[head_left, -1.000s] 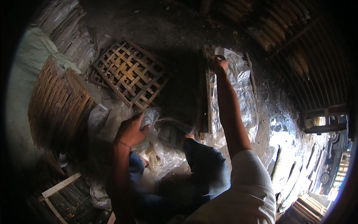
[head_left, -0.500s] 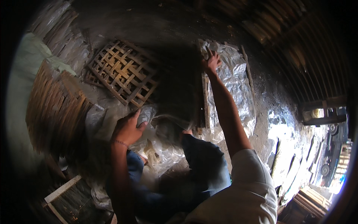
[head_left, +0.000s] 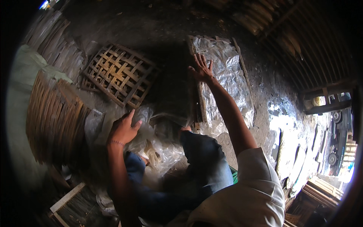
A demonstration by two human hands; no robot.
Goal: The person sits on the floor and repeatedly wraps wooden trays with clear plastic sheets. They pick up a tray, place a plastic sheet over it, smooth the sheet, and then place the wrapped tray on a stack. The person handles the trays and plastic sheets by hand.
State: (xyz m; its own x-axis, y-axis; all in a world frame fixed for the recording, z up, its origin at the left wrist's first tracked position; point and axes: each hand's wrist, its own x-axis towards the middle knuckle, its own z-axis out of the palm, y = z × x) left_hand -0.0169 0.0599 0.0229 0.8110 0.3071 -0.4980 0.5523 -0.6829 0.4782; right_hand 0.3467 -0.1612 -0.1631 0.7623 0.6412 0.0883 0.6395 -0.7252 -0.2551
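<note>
My right hand (head_left: 203, 69) is stretched out with its fingers spread, over the left edge of a frame covered in crinkled clear plastic sheet (head_left: 227, 81). Whether it touches the plastic is unclear. Nothing shows in its grasp. Closer to me, my left hand (head_left: 124, 128) has thumb and forefinger apart and appears to hold nothing. Its forefinger points at the near corner of a woven bamboo rack (head_left: 117, 73), just short of it. Loose clear plastic (head_left: 160, 151) lies crumpled beside that hand, around my legs. Deep shadow hides what lies between rack and frame.
Stacked bamboo slat racks (head_left: 55, 119) stand at the left by a pale green sheet (head_left: 22, 94). A wooden-edged frame (head_left: 70, 196) sits at the lower left. Along the right runs a rough wall (head_left: 266, 98), with a slatted bamboo structure (head_left: 302, 49) above and stacked wood (head_left: 321, 189) below.
My right hand has drawn back a little toward me along the frame's left edge, its fingers spreading. My left hand has stayed near the rack's corner. The whole view has shifted slightly.
</note>
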